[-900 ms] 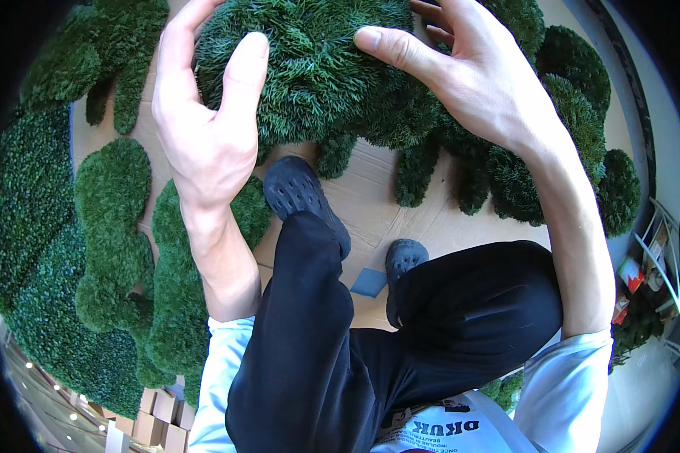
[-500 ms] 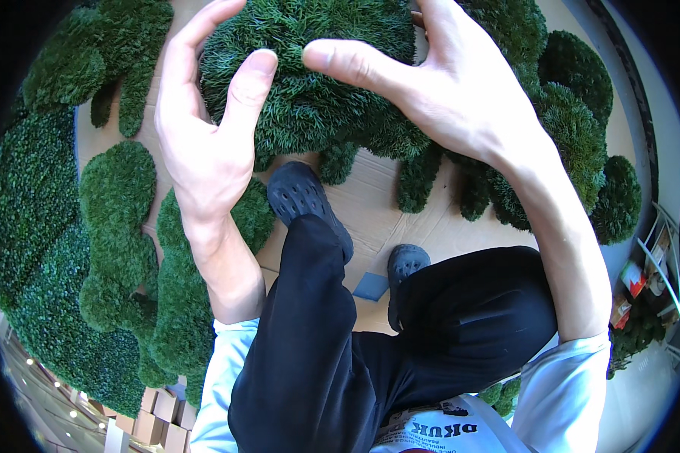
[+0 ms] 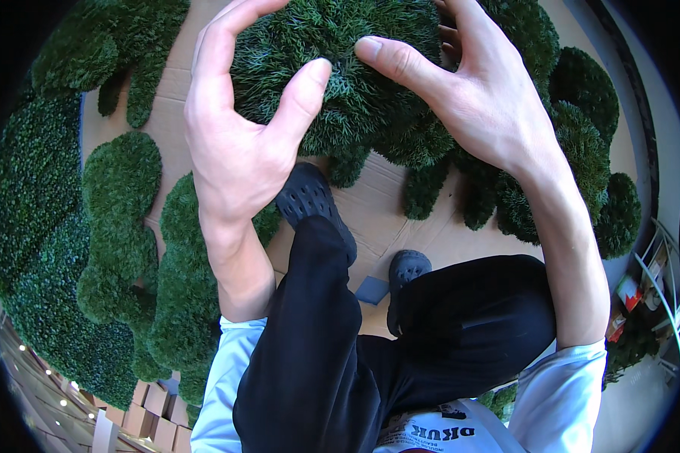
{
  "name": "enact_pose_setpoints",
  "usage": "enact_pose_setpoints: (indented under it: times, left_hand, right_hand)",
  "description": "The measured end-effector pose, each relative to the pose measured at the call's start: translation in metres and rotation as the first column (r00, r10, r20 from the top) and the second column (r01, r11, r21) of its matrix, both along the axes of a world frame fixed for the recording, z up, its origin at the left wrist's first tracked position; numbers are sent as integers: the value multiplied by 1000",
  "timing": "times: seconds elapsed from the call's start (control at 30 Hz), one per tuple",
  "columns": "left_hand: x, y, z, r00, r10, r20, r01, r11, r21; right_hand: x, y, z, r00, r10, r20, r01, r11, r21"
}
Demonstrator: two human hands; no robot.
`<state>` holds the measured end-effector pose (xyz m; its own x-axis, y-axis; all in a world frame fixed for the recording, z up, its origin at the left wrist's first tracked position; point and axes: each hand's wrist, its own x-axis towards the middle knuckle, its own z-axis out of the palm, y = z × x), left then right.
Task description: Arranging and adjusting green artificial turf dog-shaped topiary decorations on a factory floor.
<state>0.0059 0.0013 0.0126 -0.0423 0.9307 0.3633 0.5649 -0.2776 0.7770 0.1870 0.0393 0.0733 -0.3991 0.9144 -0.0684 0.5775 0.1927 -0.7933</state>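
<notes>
The left hand (image 3: 242, 155) and right hand (image 3: 480, 98) curve, thumbs spread, around the bushy green form (image 3: 366, 106) at upper middle; fingertips partly hidden, I cannot tell if either grips. Uneven pressure could flatten or tip it.

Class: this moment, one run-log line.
left hand: spread at green foliage piece | right hand: spread, opposite side | below: cardboard

Workshop or storeroom, as it reaches me at my remote post.

I cannot say which, but I see cardboard sheeting (image 3: 381, 208) spread underfoot, shaggy green shapes (image 3: 355, 109) crowding it, a leafy green panel (image 3: 38, 189) along the left, stacked boxes (image 3: 156, 400) at lower left and loose clutter (image 3: 629, 293) at right.
</notes>
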Motion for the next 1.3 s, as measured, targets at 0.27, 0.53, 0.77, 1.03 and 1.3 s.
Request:
enact_pose_setpoints:
  times: [0.27, 0.53, 0.77, 1.03, 1.3]
  left_hand:
    - [-2, -1, 1, 997, -17, 75, 18, 1000, -12]
    - [-8, 5, -2, 999, -26, 34, 26, 1000, 11]
    - [-6, 5, -12, 972, 43, 232, -48, 999, 18]
    - [-17, 4, -16, 991, -123, -53, 131, 973, 192]
    - [-15, 4, -20, 995, -73, -66, 84, 980, 180]
  right_hand:
    - [-7, -1, 8, 996, -33, 87, 36, 999, -37]
    - [-19, 9, 20, 991, -32, 131, 50, 990, -131]
    - [-26, 9, 21, 971, -57, 233, 76, 995, -72]
    - [-25, 13, 12, 969, -96, 227, 103, 994, -20]
    - [-23, 20, 21, 953, -38, 300, 63, 995, -74]
